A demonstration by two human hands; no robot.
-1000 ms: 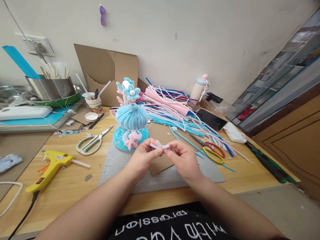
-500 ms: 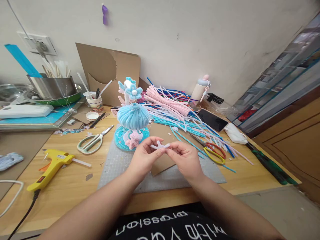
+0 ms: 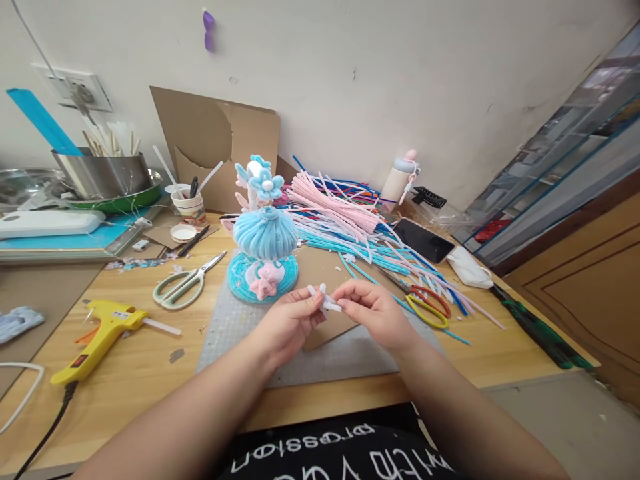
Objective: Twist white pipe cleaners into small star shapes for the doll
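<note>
A small pale lilac pipe cleaner piece with several short arms is pinched between both hands. My left hand grips its left side with thumb and fingers. On the other side, my right hand has thumb and forefinger closed on one of its arms. Both hands are above a piece of cardboard on a grey cutting mat. Just behind my left hand stands a blue fuzzy lamp-like ornament with flowers on top and a pink star at its round base.
Pink, white and blue pipe cleaners are heaped behind the hands. Red-and-yellow scissors lie at right, near a phone. At left are pale-handled scissors and a yellow glue gun with its cord.
The pipe cleaner piece has been turned in my fingers, its arms now pointing differently. My right hand has shifted its pinch to one arm, and my left hand has rolled slightly.
</note>
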